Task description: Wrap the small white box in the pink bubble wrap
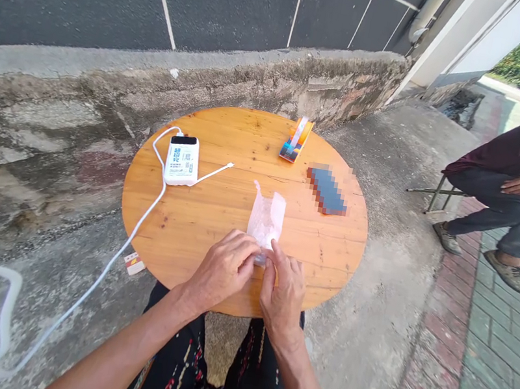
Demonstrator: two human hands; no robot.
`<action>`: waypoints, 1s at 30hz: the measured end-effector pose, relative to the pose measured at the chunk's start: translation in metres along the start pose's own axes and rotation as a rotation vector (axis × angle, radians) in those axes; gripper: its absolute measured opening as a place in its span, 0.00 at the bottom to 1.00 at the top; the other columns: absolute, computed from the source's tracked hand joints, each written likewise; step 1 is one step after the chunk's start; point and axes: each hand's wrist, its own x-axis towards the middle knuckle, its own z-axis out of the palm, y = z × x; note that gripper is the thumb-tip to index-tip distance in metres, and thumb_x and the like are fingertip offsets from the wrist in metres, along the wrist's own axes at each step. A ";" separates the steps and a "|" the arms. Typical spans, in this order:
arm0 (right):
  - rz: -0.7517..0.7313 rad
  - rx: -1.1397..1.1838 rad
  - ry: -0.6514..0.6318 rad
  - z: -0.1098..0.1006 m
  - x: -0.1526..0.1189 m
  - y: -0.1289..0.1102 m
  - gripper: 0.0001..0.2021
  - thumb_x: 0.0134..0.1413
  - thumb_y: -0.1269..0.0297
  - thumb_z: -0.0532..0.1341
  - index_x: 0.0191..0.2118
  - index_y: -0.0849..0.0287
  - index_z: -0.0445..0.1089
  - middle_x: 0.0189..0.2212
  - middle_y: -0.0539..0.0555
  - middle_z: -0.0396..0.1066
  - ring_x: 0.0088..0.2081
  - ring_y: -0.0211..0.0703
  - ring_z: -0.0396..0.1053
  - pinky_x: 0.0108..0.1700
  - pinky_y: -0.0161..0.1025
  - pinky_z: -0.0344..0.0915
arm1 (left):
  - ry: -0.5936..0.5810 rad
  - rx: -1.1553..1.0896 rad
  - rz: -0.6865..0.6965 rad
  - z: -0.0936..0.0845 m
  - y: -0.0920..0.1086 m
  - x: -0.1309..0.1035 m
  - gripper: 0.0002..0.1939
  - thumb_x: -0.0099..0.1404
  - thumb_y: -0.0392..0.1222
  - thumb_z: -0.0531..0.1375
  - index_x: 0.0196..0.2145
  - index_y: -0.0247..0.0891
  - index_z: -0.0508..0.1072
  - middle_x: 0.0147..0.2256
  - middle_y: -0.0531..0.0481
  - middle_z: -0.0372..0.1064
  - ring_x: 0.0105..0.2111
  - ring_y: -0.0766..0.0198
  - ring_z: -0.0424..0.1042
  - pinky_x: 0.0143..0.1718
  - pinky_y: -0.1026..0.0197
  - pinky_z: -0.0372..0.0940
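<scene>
A piece of pinkish translucent bubble wrap (pixel 267 217) lies near the middle of the round wooden table (pixel 222 215), its far end spread out. My left hand (pixel 227 267) pinches the near end of the wrap from the left, fingers bent inward. From the right, my right hand (pixel 284 285) grips the same near end, thumb and fingers close to those of the other hand. Something small and bluish-clear shows between the fingertips; what it is cannot be made out.
On the table are a white power bank (pixel 182 166) with a white cable at the left, an orange tape dispenser (pixel 297 140) at the back and a blurred dark flat item (pixel 327 191) at the right. A seated person (pixel 514 175) is beyond, right.
</scene>
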 end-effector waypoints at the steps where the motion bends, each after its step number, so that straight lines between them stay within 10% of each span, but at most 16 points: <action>1: -0.005 -0.009 -0.007 0.000 0.001 0.000 0.20 0.63 0.74 0.50 0.59 0.59 0.60 0.39 0.55 0.76 0.37 0.47 0.69 0.40 0.45 0.61 | 0.013 -0.021 -0.038 -0.001 0.002 0.000 0.10 0.63 0.27 0.53 0.36 0.37 0.70 0.36 0.48 0.70 0.39 0.61 0.67 0.42 0.59 0.64; 16: 0.096 0.076 -0.079 -0.003 -0.006 -0.001 0.32 0.60 0.75 0.46 0.68 0.60 0.34 0.42 0.58 0.74 0.43 0.50 0.70 0.47 0.52 0.59 | 0.036 -0.038 -0.461 0.004 0.026 0.014 0.03 0.60 0.37 0.60 0.31 0.39 0.67 0.33 0.51 0.69 0.37 0.59 0.68 0.38 0.58 0.62; 30: 0.112 0.225 -0.123 -0.011 0.009 0.003 0.27 0.59 0.74 0.52 0.64 0.57 0.49 0.44 0.55 0.75 0.44 0.46 0.70 0.51 0.50 0.59 | 0.020 -0.055 -0.403 0.003 0.027 0.010 0.09 0.54 0.30 0.58 0.34 0.40 0.67 0.34 0.51 0.68 0.39 0.58 0.67 0.40 0.56 0.63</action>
